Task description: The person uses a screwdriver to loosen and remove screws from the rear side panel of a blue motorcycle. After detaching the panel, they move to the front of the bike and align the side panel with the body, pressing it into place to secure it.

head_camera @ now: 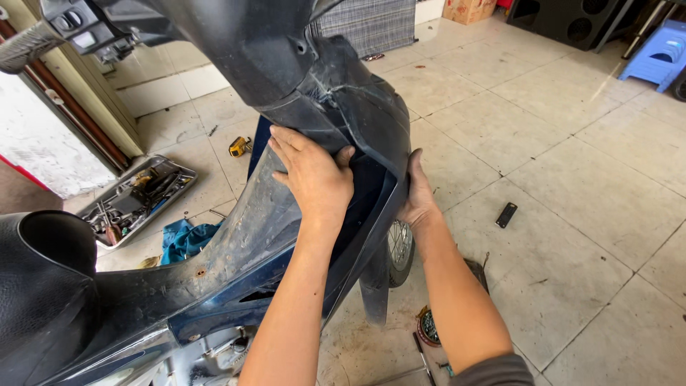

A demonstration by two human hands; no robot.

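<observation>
A dark blue and black scooter leg shield panel (336, 107) rises in front of me, dusty on its inner face. My left hand (312, 175) lies flat on the panel's inner side, fingers spread, thumb hooked over its edge. My right hand (416, 191) grips the panel's outer right edge from behind, fingers hidden. Below the panel the front wheel (400, 250) shows. The black seat (43, 279) is at lower left and the handlebar switch (71, 25) at upper left.
A metal tray of tools (136, 199) lies on the tiled floor at left, with a blue rag (187, 239) and a yellow tape measure (239, 146) near it. A small black part (506, 214) lies to the right. A blue stool (657, 61) stands far right.
</observation>
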